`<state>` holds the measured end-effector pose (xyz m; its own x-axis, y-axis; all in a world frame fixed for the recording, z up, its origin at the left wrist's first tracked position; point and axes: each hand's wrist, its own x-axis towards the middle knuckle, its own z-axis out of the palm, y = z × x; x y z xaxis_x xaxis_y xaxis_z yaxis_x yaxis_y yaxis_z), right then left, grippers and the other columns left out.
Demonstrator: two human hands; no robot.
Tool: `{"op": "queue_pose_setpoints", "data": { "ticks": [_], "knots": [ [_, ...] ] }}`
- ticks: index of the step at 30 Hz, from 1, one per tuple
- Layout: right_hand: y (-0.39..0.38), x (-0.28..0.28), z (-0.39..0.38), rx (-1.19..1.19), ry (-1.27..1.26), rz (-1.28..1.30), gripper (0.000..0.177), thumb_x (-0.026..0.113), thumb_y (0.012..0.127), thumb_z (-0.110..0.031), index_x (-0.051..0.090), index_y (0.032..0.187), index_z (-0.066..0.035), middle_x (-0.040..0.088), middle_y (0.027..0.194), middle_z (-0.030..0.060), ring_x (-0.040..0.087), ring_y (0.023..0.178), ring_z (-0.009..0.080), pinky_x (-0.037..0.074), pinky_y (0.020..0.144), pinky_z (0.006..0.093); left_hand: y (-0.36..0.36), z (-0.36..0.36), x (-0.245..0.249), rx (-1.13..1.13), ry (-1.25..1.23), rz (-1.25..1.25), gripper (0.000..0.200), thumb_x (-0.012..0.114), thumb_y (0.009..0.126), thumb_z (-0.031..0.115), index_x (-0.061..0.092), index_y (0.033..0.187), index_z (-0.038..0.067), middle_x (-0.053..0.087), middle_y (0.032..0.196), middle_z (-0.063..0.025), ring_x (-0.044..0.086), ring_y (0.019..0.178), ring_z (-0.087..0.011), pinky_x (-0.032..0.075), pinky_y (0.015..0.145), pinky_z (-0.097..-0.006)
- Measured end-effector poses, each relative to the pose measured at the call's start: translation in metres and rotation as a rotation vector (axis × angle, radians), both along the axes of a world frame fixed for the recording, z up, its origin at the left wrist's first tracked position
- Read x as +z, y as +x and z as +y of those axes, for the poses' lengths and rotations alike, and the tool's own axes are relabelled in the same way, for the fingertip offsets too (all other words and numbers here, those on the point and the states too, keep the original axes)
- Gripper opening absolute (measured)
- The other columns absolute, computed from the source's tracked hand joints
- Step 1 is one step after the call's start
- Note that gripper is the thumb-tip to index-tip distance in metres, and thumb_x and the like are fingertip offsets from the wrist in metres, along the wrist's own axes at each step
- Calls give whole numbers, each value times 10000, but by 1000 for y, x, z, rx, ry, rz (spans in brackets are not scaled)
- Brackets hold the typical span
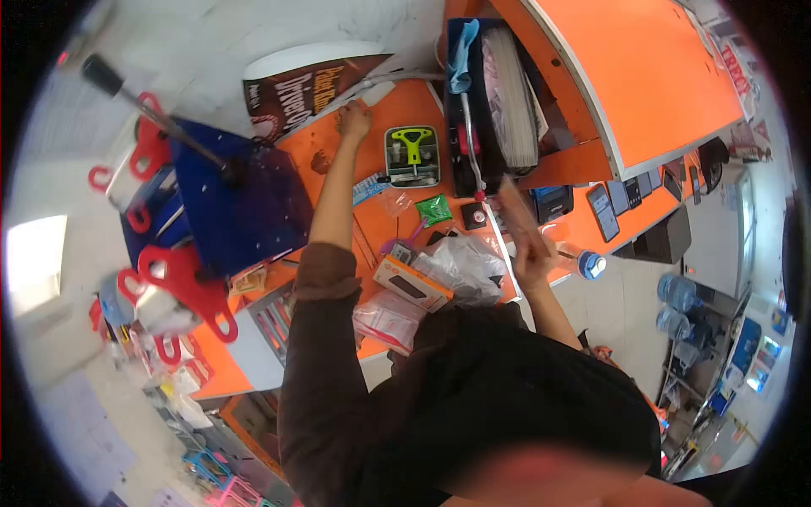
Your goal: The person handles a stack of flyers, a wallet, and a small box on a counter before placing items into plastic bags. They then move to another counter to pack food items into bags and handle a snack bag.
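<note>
My left hand [353, 121] reaches to the back of the orange desk [325, 186], fingers apart and low over the surface beside the dark printed poster [308, 91]. A small white piece [378, 93] lies just past it. My right hand [533, 260] grips a flat, brownish rectangular piece [517, 211], blurred, held up over the desk's right edge. Right beside that hand stands a water bottle with a blue cap [593, 266]. Between my hands lie a grey case with a yellow-green tool [412, 152], a green packet [434, 209], an orange-and-white box [412, 284] and clear plastic bags [463, 266].
A dark box of papers [511, 101] stands at the back, under an orange cabinet [650, 68]. Several phones [603, 211] line the right counter. To the left are a blue box-like stand [241, 198] with a lever and red-handled items [190, 283].
</note>
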<state>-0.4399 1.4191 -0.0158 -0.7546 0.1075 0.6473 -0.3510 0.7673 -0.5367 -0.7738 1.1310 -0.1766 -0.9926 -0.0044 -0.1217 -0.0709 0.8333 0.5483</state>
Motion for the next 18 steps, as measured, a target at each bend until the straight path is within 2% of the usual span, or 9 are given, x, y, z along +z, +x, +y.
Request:
{"op": "queue_pose_setpoints", "data": {
  "ticks": [1, 2, 5, 6, 8, 11, 13, 15, 18],
  "knots": [
    [-7, 5, -12, 51, -31, -95, 242, 628, 716, 61, 556, 942, 12, 581, 693, 146, 573, 537, 268, 441, 482, 314, -6, 6, -4, 33, -178, -14, 413, 584, 853, 349, 496, 1147, 72, 454, 1248, -149, 428, 1153, -358, 386, 905, -519],
    [-20, -9, -19, 33, -37, 158, 222, 656, 710, 54, 572, 907, -4, 576, 690, 119, 540, 493, 246, 403, 432, 330, -13, 9, -7, 1, -97, -121, 503, 588, 848, 388, 457, 1236, 95, 369, 1304, -164, 337, 1214, -370, 338, 933, -561],
    [-36, -42, -25, -150, -26, -15, 97, 578, 804, 41, 625, 886, 17, 500, 542, 54, 428, 390, 166, 311, 389, 292, -20, 24, -15, -33, -212, -41, 541, 636, 815, 385, 468, 1248, 108, 411, 1247, -150, 361, 1190, -346, 330, 946, -536],
    [-42, -50, -31, -214, -101, -207, 71, 572, 840, -30, 626, 873, 4, 516, 550, 77, 482, 422, 217, 356, 415, 341, -25, 25, -26, -38, -216, -46, 541, 636, 815, 385, 468, 1248, 108, 411, 1247, -150, 361, 1190, -346, 330, 946, -536],
    [-66, -53, -45, -299, -5, -228, 105, 568, 856, -72, 632, 887, 6, 523, 551, 91, 504, 440, 247, 370, 430, 368, -37, 23, -50, -145, -251, 178, 530, 682, 772, 364, 506, 1212, 127, 422, 1227, -122, 363, 1186, -322, 322, 948, -525],
    [-70, -58, -54, -375, 42, -397, 219, 551, 890, -175, 614, 941, 29, 562, 638, 161, 559, 544, 324, 398, 480, 412, -31, 30, -26, -190, -317, 163, 551, 720, 725, 313, 527, 1208, 132, 446, 1251, -142, 379, 1191, -326, 400, 922, -486],
    [-68, -30, -67, -387, 85, -377, 138, 555, 869, -138, 552, 829, -5, 533, 764, 168, 543, 637, 338, 410, 567, 425, -33, 26, -34, -194, -269, 166, 547, 743, 697, 255, 531, 1187, 132, 470, 1208, -147, 410, 1158, -334, 424, 900, -461],
    [-65, -9, -64, -324, -12, -416, 94, 578, 856, -78, 551, 839, 11, 534, 805, 169, 548, 638, 309, 426, 559, 391, -33, 21, -51, -197, -220, 164, 551, 767, 670, 197, 534, 1166, 132, 494, 1166, -152, 440, 1125, -342, 449, 878, -436],
    [-61, 2, -60, -215, -103, -111, 187, 663, 768, 67, 585, 927, 9, 601, 845, 100, 562, 658, 171, 441, 545, 273, -27, 12, -64, -139, -105, 89, 484, 781, 635, 129, 561, 1065, 97, 546, 1106, -178, 525, 1034, -353, 478, 826, -406]
  ]
}}
